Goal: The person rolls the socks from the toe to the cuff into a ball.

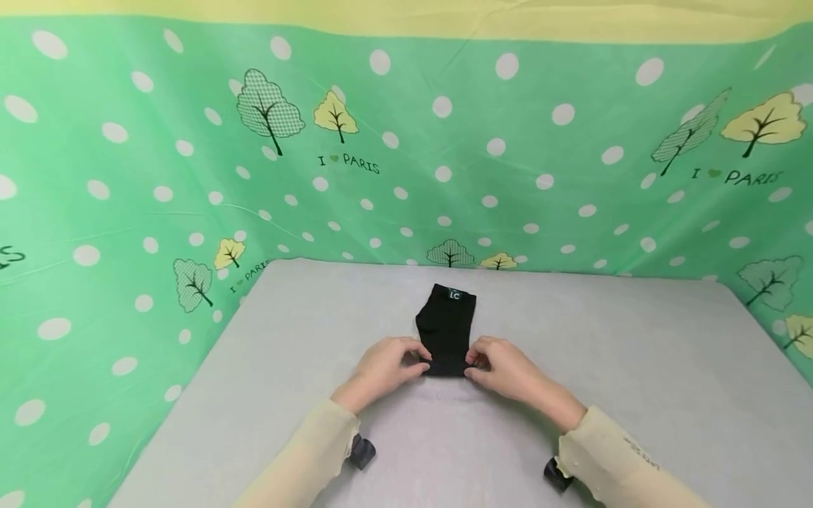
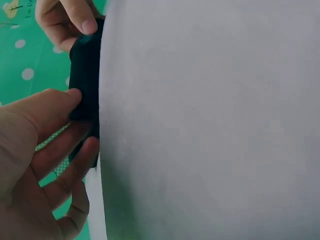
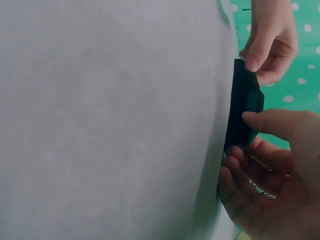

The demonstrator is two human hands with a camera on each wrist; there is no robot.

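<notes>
Cream sleeves [image 1: 308, 451] closest to me, reaching in over the table, a small black piece [image 1: 363, 451] at each wrist. Left hand [image 1: 384, 363] was at the near left corner of a folded black cloth [image 1: 447, 328]; thumb and forefinger pinched the edge, narrow grip, thumb on the near side, other fingers loosely spread. Right hand [image 1: 511, 367] did the same at the near right corner, also a narrow pinch, its other fingers curved. Cloth sat between the two hands, toward the far side of the grey table [image 1: 317, 317], label [image 1: 454, 295] reading LC at its far end. Couldn't tell whether the near edge was lifted. Behind the table hung a green curtain [image 1: 406, 106], white dots, trees [image 1: 269, 113], "I PARIS" lettering, yellow strip [image 1: 406, 17] along the top
</notes>
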